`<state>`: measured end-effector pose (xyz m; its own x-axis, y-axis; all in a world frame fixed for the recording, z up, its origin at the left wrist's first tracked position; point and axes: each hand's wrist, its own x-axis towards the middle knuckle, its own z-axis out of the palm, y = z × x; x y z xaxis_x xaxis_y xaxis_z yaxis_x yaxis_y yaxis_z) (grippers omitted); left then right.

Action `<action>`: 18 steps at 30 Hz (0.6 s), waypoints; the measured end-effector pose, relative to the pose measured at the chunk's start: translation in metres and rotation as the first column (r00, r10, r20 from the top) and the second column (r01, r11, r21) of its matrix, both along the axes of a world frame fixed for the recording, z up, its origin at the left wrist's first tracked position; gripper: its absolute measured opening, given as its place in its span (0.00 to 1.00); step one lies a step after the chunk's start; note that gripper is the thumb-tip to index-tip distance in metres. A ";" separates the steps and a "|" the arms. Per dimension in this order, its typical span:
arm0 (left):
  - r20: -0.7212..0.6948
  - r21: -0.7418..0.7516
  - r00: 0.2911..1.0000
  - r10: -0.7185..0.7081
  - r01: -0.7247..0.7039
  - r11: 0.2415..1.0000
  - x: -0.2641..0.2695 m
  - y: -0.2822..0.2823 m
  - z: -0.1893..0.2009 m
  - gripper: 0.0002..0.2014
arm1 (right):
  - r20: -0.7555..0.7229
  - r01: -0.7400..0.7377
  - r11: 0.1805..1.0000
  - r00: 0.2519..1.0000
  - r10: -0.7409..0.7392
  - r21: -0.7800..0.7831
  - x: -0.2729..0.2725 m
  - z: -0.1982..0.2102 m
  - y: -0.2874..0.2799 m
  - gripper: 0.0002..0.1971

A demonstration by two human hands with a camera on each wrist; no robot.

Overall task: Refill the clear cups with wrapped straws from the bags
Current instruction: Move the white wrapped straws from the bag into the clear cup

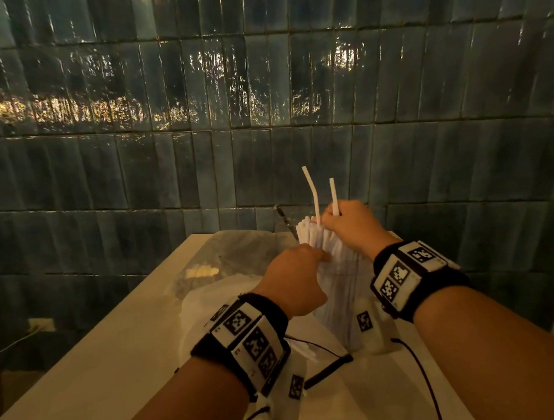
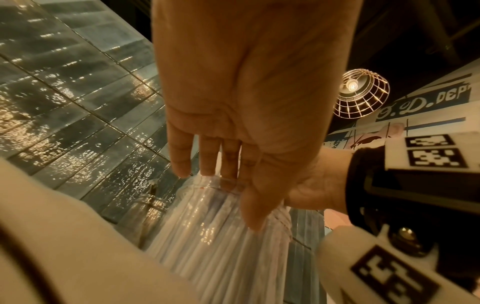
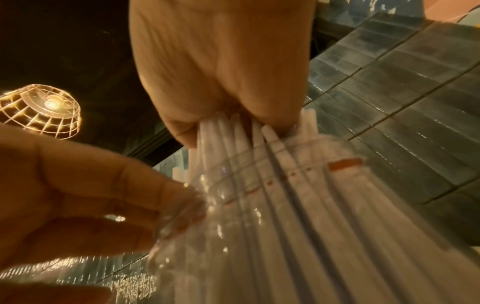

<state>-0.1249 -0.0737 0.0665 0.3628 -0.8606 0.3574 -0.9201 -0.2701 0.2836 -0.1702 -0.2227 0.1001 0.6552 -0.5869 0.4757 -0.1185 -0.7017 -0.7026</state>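
Dark glossy blue-green tiles cover the wall behind a pale cream table, and a wire-cage pendant lamp glows overhead. Above the far part of the table, both hands work on a clear plastic bag packed with white paper-wrapped straws, held upright with its open mouth at the top.

The left hand has its fingers at the bag's upper left edge, pinching the thin film near the mouth; the right wrist view shows those fingertips closed on the crinkled plastic just beside the red printed strip. The bag's body hangs below this grip, its straws running down in parallel.

The right hand is clenched around the tops of the straws where they stick out of the bag's mouth, a bunch of white ends squeezed between thumb and fingers. Two loose wrapped straws poke up above that fist, one bent, one straight. So the bundle lies between the two hands: its upper ends in the right grip, its wrapper held at the left edge.

Another crumpled clear plastic bag lies on the table behind the hands, and a thin black cable trails across the near surface.
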 end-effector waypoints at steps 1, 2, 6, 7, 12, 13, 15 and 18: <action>0.002 0.000 1.000 -0.002 0.002 1.000 0.000 0.000 0.000 0.31 | 0.016 0.004 1.000 1.000 -0.004 0.004 0.001 0.000 0.001 0.11; 0.005 -0.003 1.000 -0.005 0.005 1.000 0.000 0.000 -0.001 0.31 | 0.035 -0.002 1.000 0.999 0.001 0.017 0.001 0.001 0.003 0.11; 0.007 -0.017 1.000 -0.021 0.021 1.000 0.001 0.001 -0.002 0.31 | 0.099 -0.037 0.998 0.995 0.032 0.050 -0.001 0.000 0.006 0.12; 0.007 -0.015 1.000 -0.020 0.020 1.000 0.001 0.001 -0.002 0.31 | 0.113 -0.031 0.998 0.993 0.026 0.049 -0.001 -0.002 0.007 0.12; -0.005 -0.021 1.000 -0.010 0.010 1.000 0.002 0.000 -0.003 0.31 | 0.141 0.004 0.997 0.990 -0.015 0.077 -0.003 -0.004 0.010 0.23; -0.005 -0.022 1.000 -0.009 0.009 1.000 0.002 0.000 -0.003 0.31 | 0.117 0.001 0.998 0.993 -0.009 0.065 -0.005 -0.003 0.009 0.21; -0.007 -0.017 1.000 -0.005 0.005 1.000 0.002 0.000 -0.002 0.31 | -0.001 -0.001 1.000 1.000 0.001 0.005 -0.008 -0.001 0.010 0.17; -0.009 -0.004 1.000 0.003 -0.003 1.000 0.002 -0.001 0.000 0.30 | -0.182 -0.042 0.996 0.983 0.027 -0.076 -0.009 0.001 0.009 0.17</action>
<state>-0.1229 -0.0743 0.0661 0.3684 -0.8580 0.3580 -0.9168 -0.2715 0.2927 -0.1790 -0.2134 0.1015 0.7537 -0.5278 0.3916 -0.2132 -0.7600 -0.6140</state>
